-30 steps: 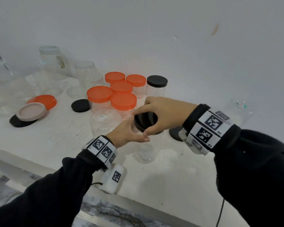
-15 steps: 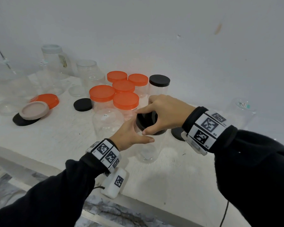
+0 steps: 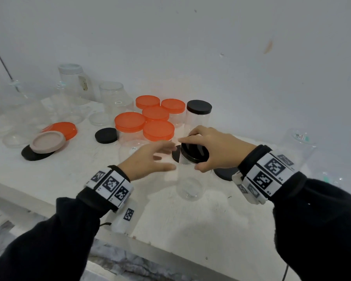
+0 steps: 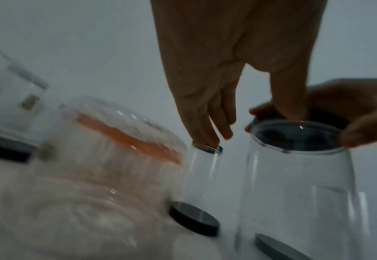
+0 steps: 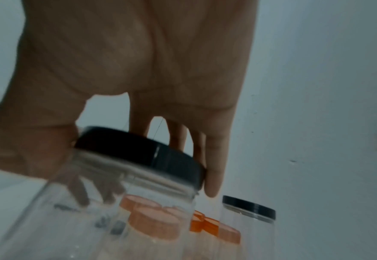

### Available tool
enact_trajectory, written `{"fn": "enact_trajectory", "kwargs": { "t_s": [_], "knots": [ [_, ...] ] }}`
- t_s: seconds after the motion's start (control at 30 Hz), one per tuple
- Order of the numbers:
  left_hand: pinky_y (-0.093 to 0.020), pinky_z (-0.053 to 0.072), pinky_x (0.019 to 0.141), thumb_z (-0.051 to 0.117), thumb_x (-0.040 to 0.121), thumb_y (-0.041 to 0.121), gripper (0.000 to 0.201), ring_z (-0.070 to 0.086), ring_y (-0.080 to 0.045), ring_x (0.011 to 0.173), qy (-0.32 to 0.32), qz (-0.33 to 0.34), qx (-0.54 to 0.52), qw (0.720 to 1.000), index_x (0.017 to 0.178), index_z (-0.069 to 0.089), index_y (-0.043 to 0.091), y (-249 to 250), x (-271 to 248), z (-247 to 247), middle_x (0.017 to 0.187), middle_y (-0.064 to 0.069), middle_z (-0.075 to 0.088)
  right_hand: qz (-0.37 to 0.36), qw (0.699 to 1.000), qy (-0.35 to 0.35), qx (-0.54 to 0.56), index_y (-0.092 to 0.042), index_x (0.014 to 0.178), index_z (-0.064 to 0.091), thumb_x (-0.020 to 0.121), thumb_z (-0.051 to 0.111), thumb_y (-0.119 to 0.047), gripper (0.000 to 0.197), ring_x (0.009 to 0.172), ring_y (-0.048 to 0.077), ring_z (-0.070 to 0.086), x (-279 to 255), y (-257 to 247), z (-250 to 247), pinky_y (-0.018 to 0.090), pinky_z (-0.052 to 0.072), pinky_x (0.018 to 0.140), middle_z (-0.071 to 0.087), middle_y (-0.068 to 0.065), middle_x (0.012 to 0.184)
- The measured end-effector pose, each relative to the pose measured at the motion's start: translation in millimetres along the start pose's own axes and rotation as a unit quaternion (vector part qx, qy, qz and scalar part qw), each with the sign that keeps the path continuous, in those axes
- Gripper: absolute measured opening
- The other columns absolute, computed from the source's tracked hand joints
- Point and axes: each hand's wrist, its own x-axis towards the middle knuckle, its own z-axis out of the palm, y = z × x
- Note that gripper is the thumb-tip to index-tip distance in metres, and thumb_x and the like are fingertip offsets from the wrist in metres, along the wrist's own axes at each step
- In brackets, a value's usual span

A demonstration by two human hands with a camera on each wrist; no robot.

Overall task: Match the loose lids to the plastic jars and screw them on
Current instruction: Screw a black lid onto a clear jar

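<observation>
The left hand [image 3: 148,161] has been released from the clear jar [image 3: 188,179], fingers now spread open. The black lid [image 3: 194,152] is being gripped at its rim by the right hand [image 3: 215,151]. The light, slick jar is judged liable to spin unless held around its wall.

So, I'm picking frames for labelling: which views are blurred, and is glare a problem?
Head view: sharp and evenly lit, soft shadows, left hand slightly smeared. Left wrist view: dim, strong blur on the orange-lidded jar. Right wrist view: dim, the black lid and clear jar smeared under the right hand. Glare is only thin streaks on jar walls.
</observation>
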Motion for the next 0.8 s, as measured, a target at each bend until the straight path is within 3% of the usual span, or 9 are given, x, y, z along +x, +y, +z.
{"fn": "enact_trajectory", "kwargs": {
  "t_s": [0.13,0.23,0.47,0.8],
  "knots": [
    [-0.025,0.042,0.091,0.065,0.085,0.019,0.031,0.054,-0.005,0.104,0.188,0.035,0.091,0.977,0.115,0.059,0.017,-8.9,3.6,-19.2,0.113,0.006,0.061,0.029,0.999,0.029,0.001,-0.035,0.142,0.031,0.079,0.068,-0.033,0.073,0.12,0.02,0.035,6.5,12.3,7.5,0.036,0.044,0.091,0.034,-0.002,0.139],
    [-0.023,0.031,0.092,0.063,0.087,0.022,0.026,0.049,-0.015,0.111,0.255,0.037,0.192,0.947,0.111,0.062,0.011,-27.8,12.7,-24.5,0.114,-0.001,0.061,0.058,0.997,0.05,0.001,-0.032,0.145,0.028,0.08,0.065,-0.033,0.074,0.124,0.023,0.031,14.3,21.1,13.9,0.038,0.043,0.092,0.03,0.0,0.145],
    [-0.041,0.036,0.098,0.061,0.086,0.036,0.041,0.048,-0.026,0.115,0.237,-0.042,0.302,0.922,0.118,0.059,0.01,-57.6,24.1,-19.0,0.123,-0.007,0.057,0.134,0.984,0.113,0.035,-0.026,0.147,0.024,0.084,0.064,-0.032,0.075,0.136,0.026,0.018,23.4,46.7,25.9,0.042,0.035,0.104,0.02,0.003,0.153],
    [-0.038,0.04,0.093,0.054,0.09,0.04,0.04,0.048,-0.022,0.116,0.203,-0.067,0.292,0.932,0.12,0.059,0.014,-61.4,23.1,-17.5,0.124,-0.002,0.057,0.169,0.963,0.21,-0.006,-0.011,0.143,0.036,0.088,0.062,-0.028,0.063,0.139,0.034,0.022,34.9,82.4,44.1,0.042,0.02,0.114,0.03,0.012,0.15]
  ]
}}
